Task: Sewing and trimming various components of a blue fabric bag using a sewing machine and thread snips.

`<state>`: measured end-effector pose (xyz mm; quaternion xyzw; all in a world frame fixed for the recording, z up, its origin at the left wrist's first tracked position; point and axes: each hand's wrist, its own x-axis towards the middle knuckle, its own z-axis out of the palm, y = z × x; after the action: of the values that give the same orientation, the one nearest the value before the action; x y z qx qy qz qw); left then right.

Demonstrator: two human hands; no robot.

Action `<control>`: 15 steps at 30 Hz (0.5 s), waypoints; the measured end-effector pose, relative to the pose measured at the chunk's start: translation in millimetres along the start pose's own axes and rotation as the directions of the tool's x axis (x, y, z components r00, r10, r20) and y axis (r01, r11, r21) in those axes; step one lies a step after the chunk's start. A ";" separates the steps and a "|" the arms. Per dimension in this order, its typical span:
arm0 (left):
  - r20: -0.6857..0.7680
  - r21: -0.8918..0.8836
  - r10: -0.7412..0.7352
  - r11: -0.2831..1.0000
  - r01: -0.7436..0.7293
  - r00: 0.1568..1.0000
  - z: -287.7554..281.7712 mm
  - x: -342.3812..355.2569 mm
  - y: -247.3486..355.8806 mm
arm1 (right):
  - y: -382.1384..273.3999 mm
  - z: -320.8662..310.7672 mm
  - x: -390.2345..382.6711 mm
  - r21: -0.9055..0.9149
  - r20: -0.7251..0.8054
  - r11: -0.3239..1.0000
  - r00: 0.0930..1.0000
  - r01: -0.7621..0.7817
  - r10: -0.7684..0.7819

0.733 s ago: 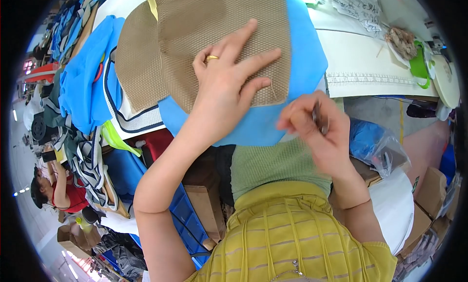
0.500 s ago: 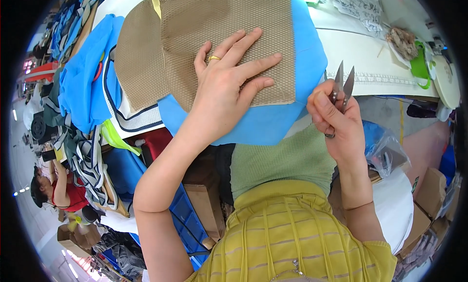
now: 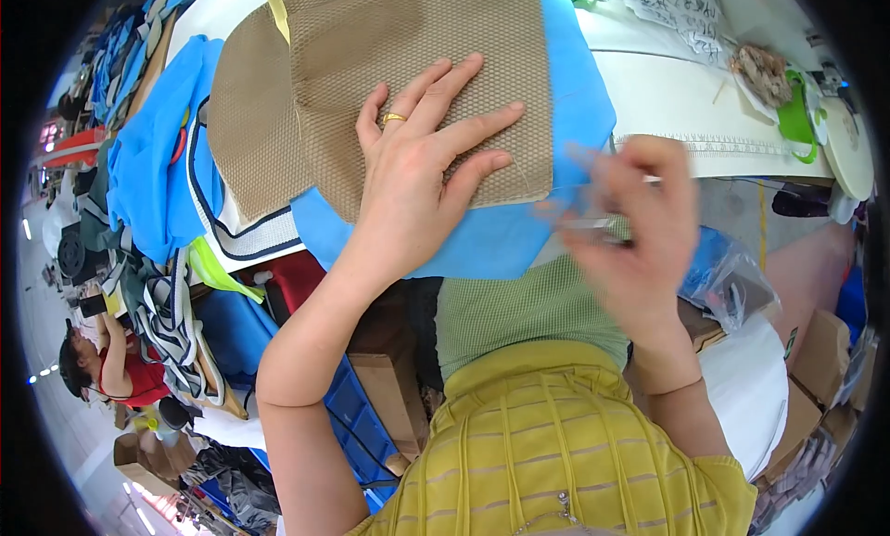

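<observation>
Mesh, tan and open-woven, lies in a panel [image 3: 408,82] under the left hand [image 3: 422,179], which rests flat with fingers spread and nothing clamped, its ring finger carrying a gold band. The panel sits on a blue fabric sheet [image 3: 565,137] that runs out past the fingertips and below the palm. It looks light and floppy, likely to slide on the slick sheet beneath, so I would judge a flat palm holds it better than a pinch; lifting would go best at the free edge just right of the fingertips.

The right hand [image 3: 635,230] is blurred beyond that edge. Something thin and pale shows between its fingers, perhaps small snips, but I cannot tell what it is, nor whether the fingers are closed on it.
</observation>
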<state>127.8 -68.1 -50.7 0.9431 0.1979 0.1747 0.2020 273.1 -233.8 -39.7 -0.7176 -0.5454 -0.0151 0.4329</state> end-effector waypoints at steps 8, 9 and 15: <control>-0.007 -0.031 -0.002 1.000 0.002 1.000 -0.2 -0.6 -2.7 | -4.7 17.2 2.0 0.284 0.264 0.923 0.946 -0.261 0.186; -0.011 -0.025 0.001 1.000 -0.001 1.000 0.1 -0.6 -3.0 | -3.9 16.5 0.9 0.287 0.271 0.925 0.947 -0.250 0.172; -0.013 -0.018 0.007 1.000 -0.007 1.000 0.0 -1.2 -3.9 | 4.1 14.1 -5.3 0.610 0.458 0.613 0.855 -0.502 0.245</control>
<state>125.6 -65.3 -52.7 0.9409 0.1942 0.1831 0.2086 267.9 -229.1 -53.7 -0.5844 -0.4074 0.4083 0.5707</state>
